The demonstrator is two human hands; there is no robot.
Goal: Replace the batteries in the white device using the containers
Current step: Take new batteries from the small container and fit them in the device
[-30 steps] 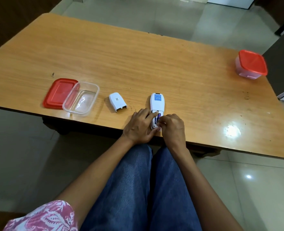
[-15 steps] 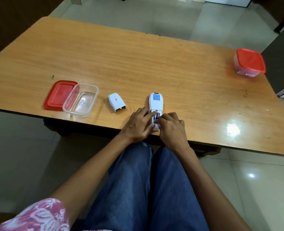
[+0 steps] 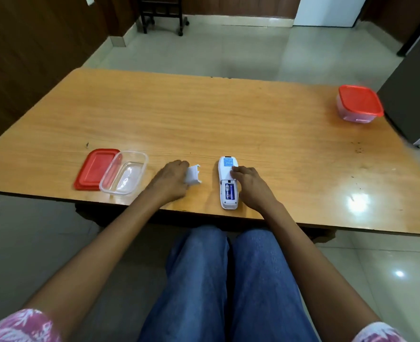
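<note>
The white device (image 3: 225,166) lies face down near the table's front edge, its battery bay open with two batteries (image 3: 229,191) inside. My right hand (image 3: 249,183) rests on the device's right side, fingers on its back. The white battery cover (image 3: 192,175) sits left of the device, and my left hand (image 3: 172,180) grips its left end. Further left stands an open clear container (image 3: 110,185), which looks empty, overlapping its red lid (image 3: 93,169).
A closed clear container with a red lid (image 3: 359,103) stands at the table's far right corner, beside a dark cabinet (image 3: 411,95). My knees in blue jeans (image 3: 228,280) are under the wooden table's front edge (image 3: 56,195).
Both hands left the battery bay. My left hand went left to the battery cover and took hold of it; my right hand slid up along the device. The camera tilted up.
</note>
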